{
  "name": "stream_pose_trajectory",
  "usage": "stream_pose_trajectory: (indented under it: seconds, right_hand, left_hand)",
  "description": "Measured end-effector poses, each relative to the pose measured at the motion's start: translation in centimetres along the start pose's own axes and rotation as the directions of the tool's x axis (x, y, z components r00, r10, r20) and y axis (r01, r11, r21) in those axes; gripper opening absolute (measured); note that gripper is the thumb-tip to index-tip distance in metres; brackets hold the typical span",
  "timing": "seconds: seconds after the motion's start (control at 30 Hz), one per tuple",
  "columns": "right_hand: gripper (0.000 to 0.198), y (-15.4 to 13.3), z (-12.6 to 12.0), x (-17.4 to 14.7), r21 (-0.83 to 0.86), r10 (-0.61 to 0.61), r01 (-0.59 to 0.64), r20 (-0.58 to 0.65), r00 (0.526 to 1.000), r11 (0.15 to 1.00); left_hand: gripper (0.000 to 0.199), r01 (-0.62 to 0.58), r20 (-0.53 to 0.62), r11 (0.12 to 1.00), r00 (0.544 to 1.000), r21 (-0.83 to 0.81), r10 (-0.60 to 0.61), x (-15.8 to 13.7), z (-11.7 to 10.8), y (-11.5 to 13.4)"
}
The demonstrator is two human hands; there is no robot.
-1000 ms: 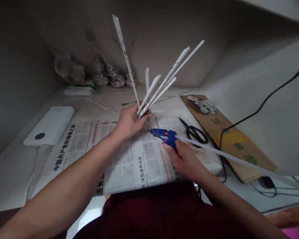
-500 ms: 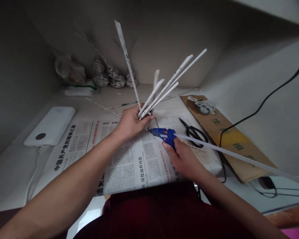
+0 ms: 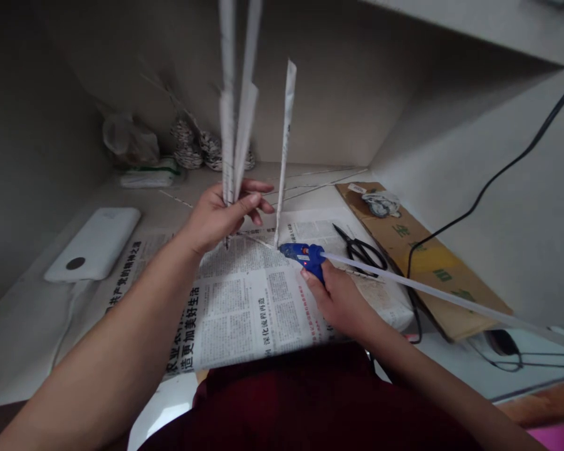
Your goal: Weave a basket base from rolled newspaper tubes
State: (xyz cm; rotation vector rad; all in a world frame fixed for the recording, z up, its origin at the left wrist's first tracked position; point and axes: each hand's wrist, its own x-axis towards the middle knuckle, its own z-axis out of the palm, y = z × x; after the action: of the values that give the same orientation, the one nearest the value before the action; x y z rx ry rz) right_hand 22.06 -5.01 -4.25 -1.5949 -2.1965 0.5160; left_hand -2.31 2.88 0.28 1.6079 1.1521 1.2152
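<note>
Several paper sticks [image 3: 228, 150] we find gripped in the left hand [image 3: 215, 217], a glue gun [image 3: 305, 255] clasped in the right hand [image 3: 341, 297], nozzle by the foot of one lone stick [image 3: 284, 141] over newspaper [image 3: 237, 313]: gluing, we judge, next needing steady aim.

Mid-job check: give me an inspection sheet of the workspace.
Surface: newspaper spread below both hands.
Job's things: paper sticks bunched; one stick upright near the glue gun's tip.
Clutter: scissors beside the cardboard.
Hands: left hand holds the bunch; right hand grips the glue gun.
Cables: black cable at right; white cable by a white device.
Surroundings: woven pieces and plastic bag toward the back.
</note>
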Motion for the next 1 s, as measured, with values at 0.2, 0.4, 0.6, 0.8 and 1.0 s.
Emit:
stream_pose_trajectory:
  seconds: [0.2,0.4,0.6,0.8,1.0]
  right_hand:
    - [0.031,0.1,0.1,-0.2,0.007,-0.060,0.060,-0.036,0.998,0.998]
    - [0.029,0.0,-0.2,-0.1,0.048,-0.011,0.011,-0.005,1.000,0.999]
    - [0.028,-0.4,-0.6,0.1,0.109,0.045,-0.049,0.044,0.998,0.993]
    - [0.031,-0.3,-0.5,0.1,0.100,0.025,-0.029,0.041,0.999,0.995]
    - [0.030,-0.5,-0.5,0.0,0.065,0.041,-0.043,0.038,0.998,0.997]
  left_hand:
    - [0.029,0.121,0.535,0.990,0.833,0.067,-0.138,-0.1,0.7,-1.2]
    - [0.030,-0.064,0.444,0.936,0.890,0.346,-0.103,-0.2,1.1,-1.8]
    - [0.058,-0.145,0.303,0.732,0.949,0.666,-0.088,-0.4,2.2,-2.2]
    - [0.055,-0.172,0.395,0.693,0.902,0.700,-0.176,-0.3,2.2,-2.4]
    - [0.052,-0.180,0.404,0.702,0.900,0.690,-0.167,-0.2,2.0,-2.5]
